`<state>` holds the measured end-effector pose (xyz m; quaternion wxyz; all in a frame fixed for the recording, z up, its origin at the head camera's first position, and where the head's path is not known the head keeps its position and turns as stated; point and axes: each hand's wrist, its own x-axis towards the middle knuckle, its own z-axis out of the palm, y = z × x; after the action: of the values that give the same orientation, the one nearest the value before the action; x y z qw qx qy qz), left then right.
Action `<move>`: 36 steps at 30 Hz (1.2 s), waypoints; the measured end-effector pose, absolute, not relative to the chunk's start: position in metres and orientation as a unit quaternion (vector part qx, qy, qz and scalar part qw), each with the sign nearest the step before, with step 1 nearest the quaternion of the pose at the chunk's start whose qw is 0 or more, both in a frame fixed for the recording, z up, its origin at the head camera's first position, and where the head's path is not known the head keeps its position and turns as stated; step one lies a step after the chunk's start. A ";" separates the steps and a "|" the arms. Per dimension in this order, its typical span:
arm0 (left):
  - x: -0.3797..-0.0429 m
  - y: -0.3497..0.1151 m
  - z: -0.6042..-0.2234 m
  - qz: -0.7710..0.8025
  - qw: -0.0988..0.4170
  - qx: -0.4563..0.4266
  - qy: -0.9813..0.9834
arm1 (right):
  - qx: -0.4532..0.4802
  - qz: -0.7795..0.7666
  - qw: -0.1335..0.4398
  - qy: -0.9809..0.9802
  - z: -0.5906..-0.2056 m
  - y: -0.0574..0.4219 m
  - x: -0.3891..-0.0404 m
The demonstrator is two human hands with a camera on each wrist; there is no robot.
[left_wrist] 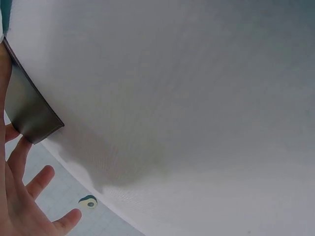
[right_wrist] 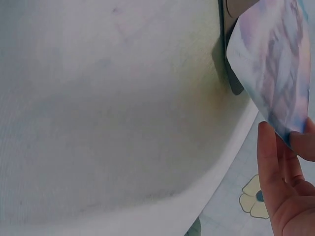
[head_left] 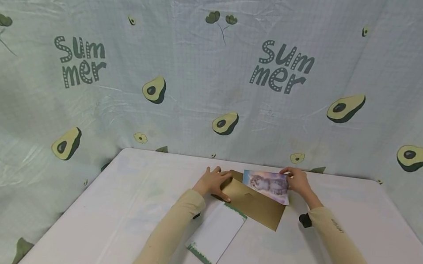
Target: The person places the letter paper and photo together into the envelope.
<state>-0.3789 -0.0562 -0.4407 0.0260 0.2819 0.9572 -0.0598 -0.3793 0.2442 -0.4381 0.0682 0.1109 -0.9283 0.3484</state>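
My left hand (head_left: 213, 182) holds the left end of a gold envelope (head_left: 255, 205), with the thumb on its front and other fingers spread beyond its edge. In the left wrist view, the envelope's corner (left_wrist: 37, 118) shows between the fingers. A picture card of a grey kitten (head_left: 266, 185) stands partly above the envelope's long upper edge. My right hand (head_left: 298, 182) pinches this card by its upper right corner. In the right wrist view the card (right_wrist: 275, 64) tilts in front of the envelope's end; how far it sits inside is hidden.
A white sheet with green grassy borders (head_left: 218, 234) lies on the white table (head_left: 122, 227), just below the envelope and beside the left forearm. Behind the table's far edge hangs a curtain (head_left: 187, 71) printed with avocados and lettering.
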 end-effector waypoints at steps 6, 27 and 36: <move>-0.377 -0.057 -0.440 -0.055 0.022 0.285 0.957 | 0.090 0.368 0.075 -0.922 -0.441 0.234 -0.380; -0.376 -0.057 -0.439 -0.068 0.022 0.278 0.958 | 0.089 0.408 -0.034 -0.908 -0.446 0.233 -0.379; -0.379 -0.057 -0.442 -0.064 0.026 0.280 0.958 | 0.120 0.428 -0.094 -0.891 -0.451 0.251 -0.377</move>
<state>-0.3789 -0.0567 -0.4417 0.0264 0.2797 0.9576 -0.0644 -0.3766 0.2507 -0.4513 -0.0938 0.1198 -0.8911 0.4276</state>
